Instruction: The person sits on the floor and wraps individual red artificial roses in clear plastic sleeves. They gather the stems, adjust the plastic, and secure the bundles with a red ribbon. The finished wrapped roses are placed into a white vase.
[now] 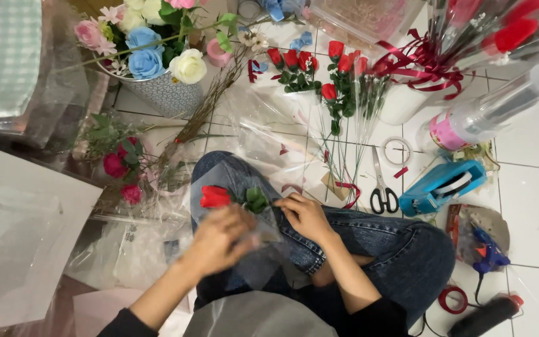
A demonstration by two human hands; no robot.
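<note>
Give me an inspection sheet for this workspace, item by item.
Surface: white tiled floor, person seated cross-legged in jeans.
Job's things: red rose with green leaves, in clear cellophane on the lap.
Clutter: scissors, blue tape dispenser, glue gun, loose red roses, tape roll.
Grippers: left hand and right hand both on the wrapped rose.
Cables: glue gun cord on the floor.
Surroundings: patterned pot of pastel roses, white pot with red ribbon.

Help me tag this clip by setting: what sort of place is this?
Probably a home floor used as a flower-wrapping craft spot. The person sits on white floor tiles, with a vase of artificial roses, scissors and a blue glue gun spread around them.
</note>
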